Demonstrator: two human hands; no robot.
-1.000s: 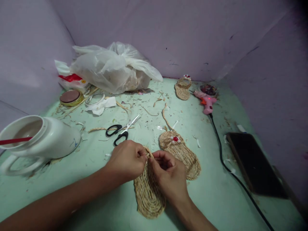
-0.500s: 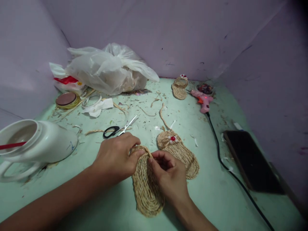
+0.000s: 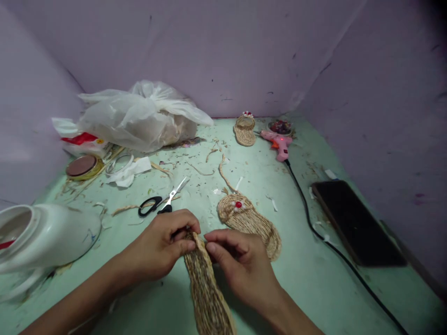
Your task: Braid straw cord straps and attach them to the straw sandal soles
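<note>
A woven straw sandal sole (image 3: 206, 293) is tilted up on its edge between my hands at the bottom centre. My left hand (image 3: 160, 249) pinches its toe end from the left. My right hand (image 3: 240, 270) pinches the same end from the right, fingers closed on the braid. Just behind them a second straw sandal (image 3: 249, 223) with a red bead and a loose braid tail lies flat on the green table (image 3: 296, 274).
Black-handled scissors (image 3: 159, 204) lie just beyond my left hand. A white jug (image 3: 45, 235) lies on its side at left. A plastic bag (image 3: 139, 116), tape roll (image 3: 82, 166), third small sandal (image 3: 244, 130), pink glue gun (image 3: 277, 143) with black cord (image 3: 314, 223) and a dark phone (image 3: 356, 223) surround them.
The sole was lying flat; both hands have turned it up on its edge and drawn it nearer. The view has shifted right and tilted down.
</note>
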